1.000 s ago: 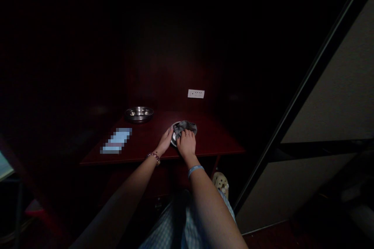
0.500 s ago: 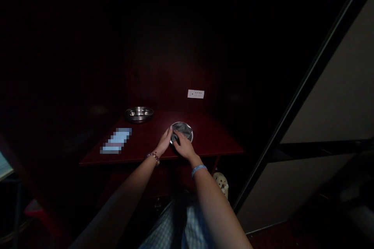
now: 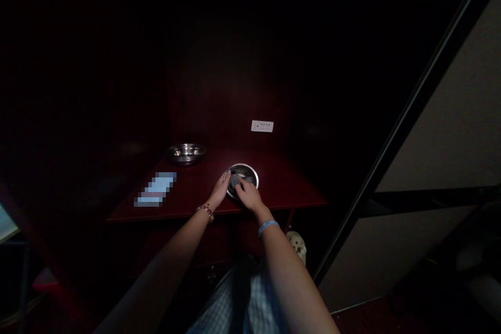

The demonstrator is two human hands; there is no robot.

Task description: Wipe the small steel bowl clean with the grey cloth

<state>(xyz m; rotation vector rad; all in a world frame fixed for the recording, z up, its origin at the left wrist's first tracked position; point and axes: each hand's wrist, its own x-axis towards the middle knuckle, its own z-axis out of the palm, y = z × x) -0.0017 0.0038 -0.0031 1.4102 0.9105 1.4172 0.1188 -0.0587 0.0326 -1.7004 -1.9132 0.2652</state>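
Partner: Hands?

Me: My left hand [image 3: 222, 189] is clamped on the rim of a shiny metal bowl [image 3: 249, 171]. My right hand [image 3: 250, 196] bears on a grey cloth [image 3: 234, 179] inside it; whether those fingers grip or only press, I cannot tell.

Partner: Bowl position?

Me: On the dark-red desk [image 3: 285, 182], below the wall socket [image 3: 262, 126] and slightly left.

Partner: Anything else, any lettering?

Me: Stacked metal dishes [image 3: 186, 155], lower left of the socket. Pale-blue oblong [image 3: 156, 189], farther left and lower: pixelated, illegible.
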